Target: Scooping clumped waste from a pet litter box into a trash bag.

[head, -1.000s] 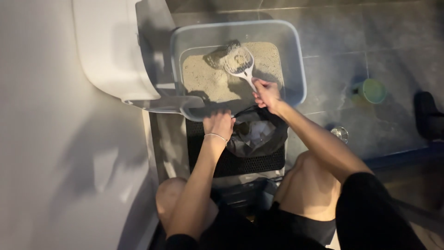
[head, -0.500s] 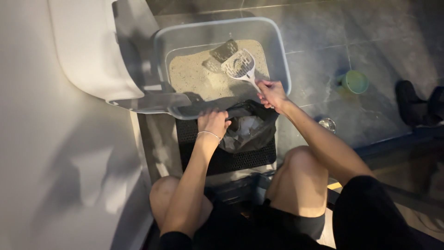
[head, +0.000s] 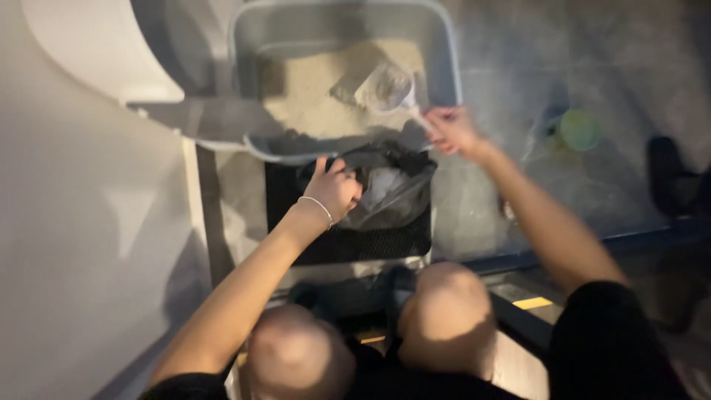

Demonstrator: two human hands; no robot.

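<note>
A grey litter tray [head: 444, 59] filled with pale sand [head: 311, 96] lies on the tiled floor ahead of my knees. My right hand [head: 453, 132] grips the handle of a white slotted scoop [head: 385, 87], whose head hangs over the sand near the tray's right side. My left hand [head: 335, 189] holds open the rim of a dark plastic bag [head: 389, 189] just below the tray's front edge. The bag rests on a black mesh mat [head: 348, 241]. The frame is blurred.
A white curved hood or lid [head: 96, 52] stands at the left against a pale wall [head: 81, 244]. A green round object [head: 578, 130] lies on the floor at the right, a dark shoe [head: 670, 174] beyond it. My bare knees [head: 444, 311] fill the bottom.
The view has shifted, so the tray sits higher and nearer. The scoop has moved a little toward the tray's right side; my left hand stays on the bag.
</note>
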